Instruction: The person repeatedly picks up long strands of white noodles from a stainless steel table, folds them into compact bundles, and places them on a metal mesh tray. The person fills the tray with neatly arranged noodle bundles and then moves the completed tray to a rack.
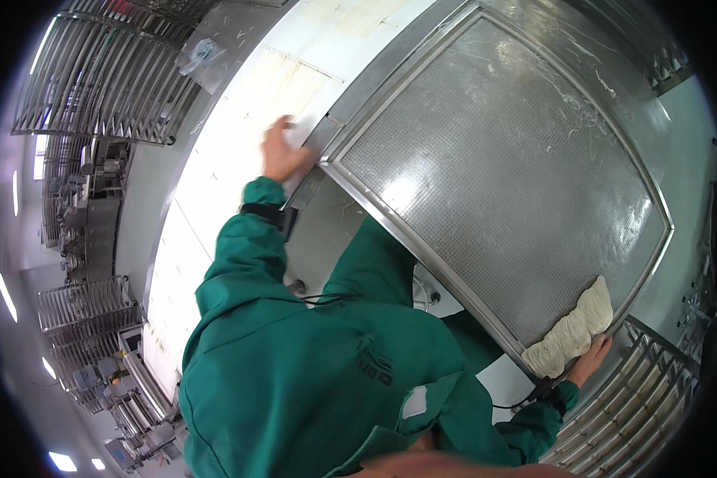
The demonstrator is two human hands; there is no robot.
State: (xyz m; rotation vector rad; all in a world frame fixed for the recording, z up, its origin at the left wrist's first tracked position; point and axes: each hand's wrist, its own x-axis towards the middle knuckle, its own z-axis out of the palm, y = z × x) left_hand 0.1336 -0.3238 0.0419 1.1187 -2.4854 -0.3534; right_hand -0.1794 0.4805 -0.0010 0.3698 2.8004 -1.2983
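Note:
A large metal-framed mesh tray lies tilted across the view before me. Pale bundles of noodles sit in a row along its lower right end. My right hand is at the outer edge of that end, beside the bundles; its fingers are partly hidden by the frame, so its grip is unclear. My left hand is off the tray's left corner, over the edge of a long white work surface, with fingers apart and nothing in them. Loose noodle strands cling to the mesh at its far end.
A rack holding loaded trays stands at the lower right, close to my right arm. Metal racks and rolling machinery stand beyond the white surface on the left. A clear plastic bag lies on a metal surface at the upper left.

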